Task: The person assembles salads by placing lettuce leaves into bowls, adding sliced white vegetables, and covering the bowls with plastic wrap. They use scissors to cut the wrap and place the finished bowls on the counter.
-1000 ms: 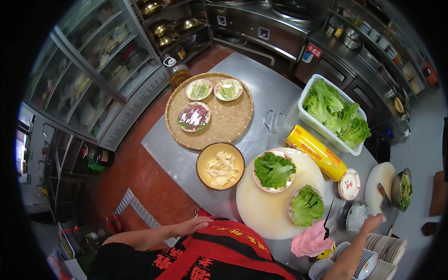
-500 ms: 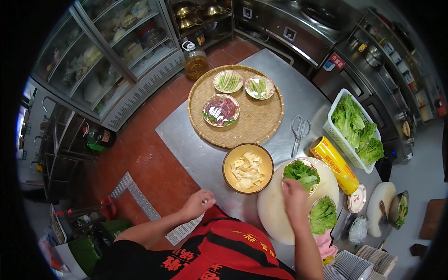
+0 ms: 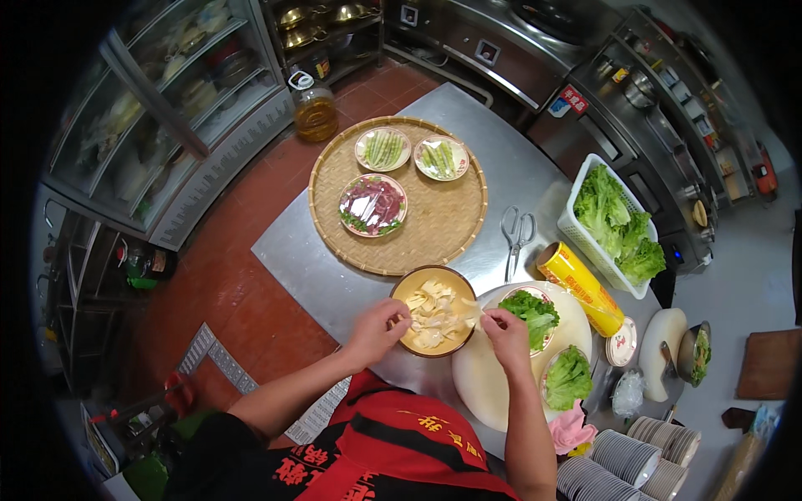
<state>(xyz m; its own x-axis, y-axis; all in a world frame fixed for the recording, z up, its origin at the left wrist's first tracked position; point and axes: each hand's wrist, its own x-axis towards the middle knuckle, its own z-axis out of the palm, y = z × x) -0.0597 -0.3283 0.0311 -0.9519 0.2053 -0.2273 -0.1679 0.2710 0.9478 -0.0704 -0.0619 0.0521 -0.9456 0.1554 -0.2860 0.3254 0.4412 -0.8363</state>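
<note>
A yellow bowl [image 3: 408, 292] with a dark rim stands on the steel table, filled with pale cream-coloured strips [image 3: 434, 321]. My left hand [image 3: 378, 332] is at the bowl's left edge, fingers curled and closed over the rim; what they hold, if anything, is hidden. On the other side, my right hand [image 3: 505, 336] pinches a pale strip [image 3: 473, 313] at the bowl's right rim. Right beside that hand, a plate with lettuce [image 3: 533, 313] rests on a round white cutting board [image 3: 484, 380]. A second plate of lettuce [image 3: 568, 378] sits nearer me.
Behind the bowl lies a round woven bamboo tray [image 3: 426, 238] carrying film-covered plates of green stalks and red meat [image 3: 373, 205]. To the right are scissors [image 3: 516, 238], a yellow roll of film [image 3: 581, 288], a white lettuce basket [image 3: 576, 230] and stacked plates [image 3: 622, 457].
My right hand has moved from the lettuce plate to the bowl's right rim. My left hand has come up to its left rim. The whole view has shifted slightly.
</note>
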